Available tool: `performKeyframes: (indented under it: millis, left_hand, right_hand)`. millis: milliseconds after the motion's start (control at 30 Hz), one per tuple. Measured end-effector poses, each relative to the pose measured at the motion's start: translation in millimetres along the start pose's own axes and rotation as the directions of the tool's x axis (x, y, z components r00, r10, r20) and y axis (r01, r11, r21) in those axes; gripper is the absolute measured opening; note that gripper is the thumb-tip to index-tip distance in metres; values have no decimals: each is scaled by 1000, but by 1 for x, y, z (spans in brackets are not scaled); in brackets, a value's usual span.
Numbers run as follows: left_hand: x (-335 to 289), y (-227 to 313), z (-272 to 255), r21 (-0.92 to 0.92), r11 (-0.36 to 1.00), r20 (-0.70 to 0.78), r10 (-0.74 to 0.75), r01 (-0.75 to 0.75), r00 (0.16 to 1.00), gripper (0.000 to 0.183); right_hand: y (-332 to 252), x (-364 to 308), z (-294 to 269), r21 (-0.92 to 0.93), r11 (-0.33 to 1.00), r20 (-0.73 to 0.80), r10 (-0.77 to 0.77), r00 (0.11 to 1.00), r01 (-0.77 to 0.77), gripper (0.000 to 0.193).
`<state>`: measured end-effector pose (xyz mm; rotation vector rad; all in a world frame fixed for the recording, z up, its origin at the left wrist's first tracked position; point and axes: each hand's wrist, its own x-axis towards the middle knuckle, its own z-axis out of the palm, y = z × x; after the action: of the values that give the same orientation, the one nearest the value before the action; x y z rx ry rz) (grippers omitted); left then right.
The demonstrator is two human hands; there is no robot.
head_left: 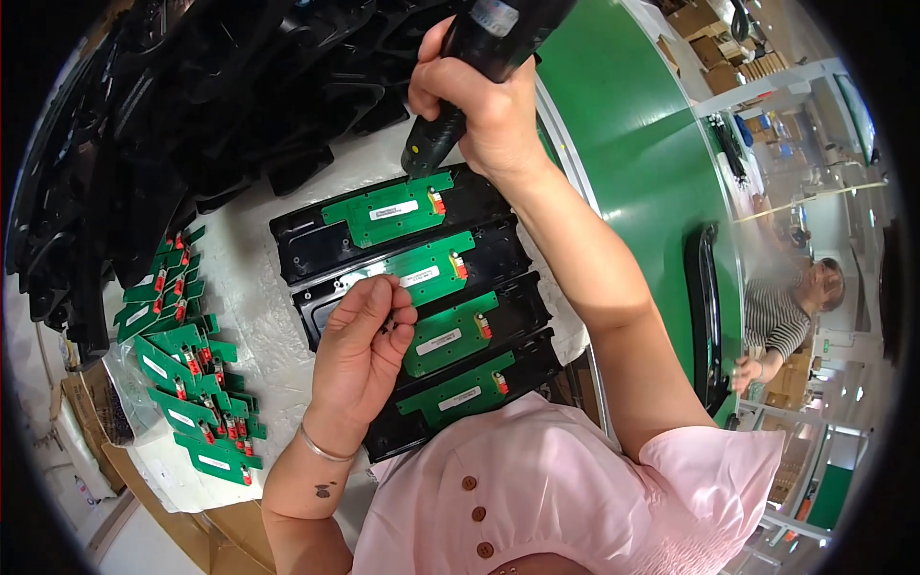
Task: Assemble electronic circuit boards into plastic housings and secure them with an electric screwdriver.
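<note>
1. Right hand (491, 105) grips a black electric screwdriver (489, 48), tip at the farthest circuit board (383, 228).
2. Left hand (359, 350): fingers curled together, contents unclear.
3. Beneath both, four boards (465, 331) sit in black housings (311, 244); fastening unclear.
4. Left of the left hand, loose boards (172, 337) remain unmounted.

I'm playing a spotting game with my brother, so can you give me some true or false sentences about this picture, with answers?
1. The right hand grips a black tool. True.
2. The left hand is spread flat. False: its fingers are curled.
3. Four black trays each have a green board on them. True.
4. The tool's tip is at the tray nearest the shirt. False: it is at the farthest one.
5. The shirt is pink. True.
</note>
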<state>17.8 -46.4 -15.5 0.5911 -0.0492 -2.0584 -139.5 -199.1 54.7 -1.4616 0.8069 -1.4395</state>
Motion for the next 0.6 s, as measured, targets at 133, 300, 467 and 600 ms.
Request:
performKeyframes:
  millis: [133,300,467,600]
  left_hand:
    - [1,-1,-2,-29,999,41,-29,30,999,15]
    - [1,-1,4,4,1000,-44,-27,27,999,15]
    - [5,5,-2,-49,998,80,-36,40,996,17]
    - [3,-5,3,26,997,35,77,-78,996,17]
  right_hand:
    - [4,2,7,12,1000,58,-13,998,12,5]
    - [8,8,11,15,1000,85,-14,996,13,6]
    - [-6,3,4,-16,999,28,-34,999,34,12]
    - [-58,-44,-3,357,934,-34,15,999,-2,37]
